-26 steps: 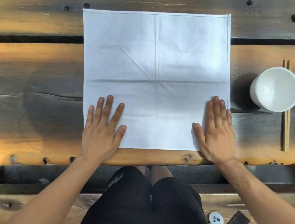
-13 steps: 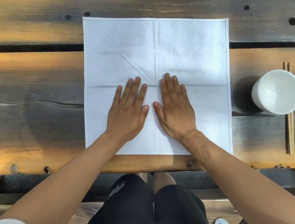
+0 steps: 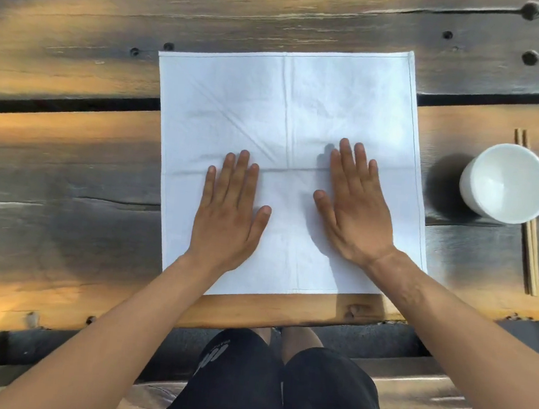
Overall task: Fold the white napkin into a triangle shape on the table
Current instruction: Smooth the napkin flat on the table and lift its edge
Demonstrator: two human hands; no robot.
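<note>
- The left hand [image 3: 231,214] lies flat with fingers spread, palm down on the napkin [image 3: 289,114], at about 7 o'clock from its centre; it pinches nothing.
- The right hand [image 3: 355,212] is likewise flat and spread, at about 5 o'clock from the centre, apart from the left.
- The napkin lies unfolded as a square on the bench [image 3: 71,141], its near edge close to the bench's near edge; old creases cross it straight and diagonally.
- A white cup [image 3: 506,182] stands at 3 o'clock of the napkin, resting on chopsticks [image 3: 531,256].
- Risk: the old straight creases may pull a diagonal fold off line, leaving corners mismatched.
- Risk: sliding palms could drag the cloth toward the near edge, or a swung corner could brush the cup.
- The shorts [image 3: 246,381] carry a print, too small to read; no other writing shows.
</note>
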